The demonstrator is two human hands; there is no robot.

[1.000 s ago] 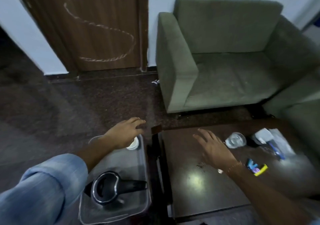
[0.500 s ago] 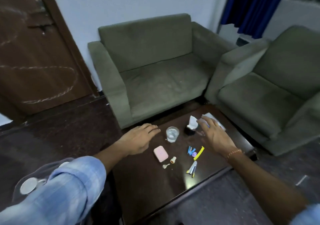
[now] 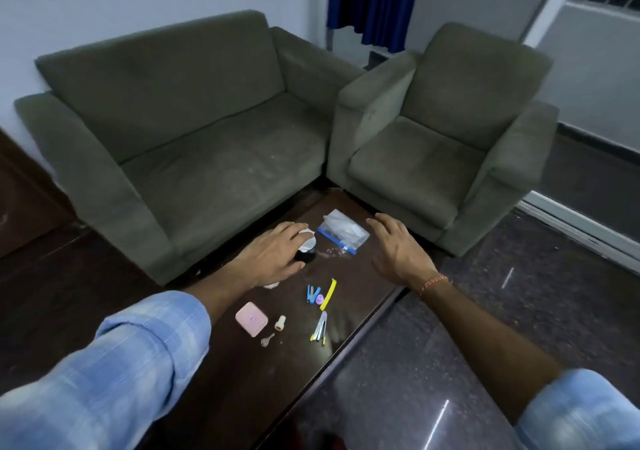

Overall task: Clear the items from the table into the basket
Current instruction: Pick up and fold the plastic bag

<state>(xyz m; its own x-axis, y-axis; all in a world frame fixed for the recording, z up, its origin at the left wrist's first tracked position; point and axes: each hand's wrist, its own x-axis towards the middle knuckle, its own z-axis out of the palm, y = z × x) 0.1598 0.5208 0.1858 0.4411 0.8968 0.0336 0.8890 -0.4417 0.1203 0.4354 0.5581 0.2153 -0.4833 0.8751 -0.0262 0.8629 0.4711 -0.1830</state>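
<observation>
On the dark wooden table [image 3: 242, 380] lie a pink case [image 3: 251, 319], a key [image 3: 267, 340], a small white cap [image 3: 280, 322], blue clips [image 3: 312, 293], a yellow strip [image 3: 328, 293] and some pens [image 3: 320, 328]. Farther back are a clear zip bag [image 3: 343, 231] and crumpled white paper [image 3: 307, 241] in a black holder [image 3: 306, 257]. My left hand [image 3: 273, 259] reaches over the table with its fingers extended and its fingertips at the paper. It hides the spot just left of the holder. Just right of the bag hovers my right hand [image 3: 398, 252], fingers spread, holding nothing. The basket is out of view.
A green sofa [image 3: 194, 138] stands behind the table and a green armchair [image 3: 443, 144] to its right, both close to the far corner. Dark polished floor [image 3: 398, 380] runs along the table's right side. A blue curtain [image 3: 374, 2] hangs at the back.
The view has swung right, away from the basket on the floor. My left hand has moved from the basket across the table to the paper. My right hand has shifted right, past the bag.
</observation>
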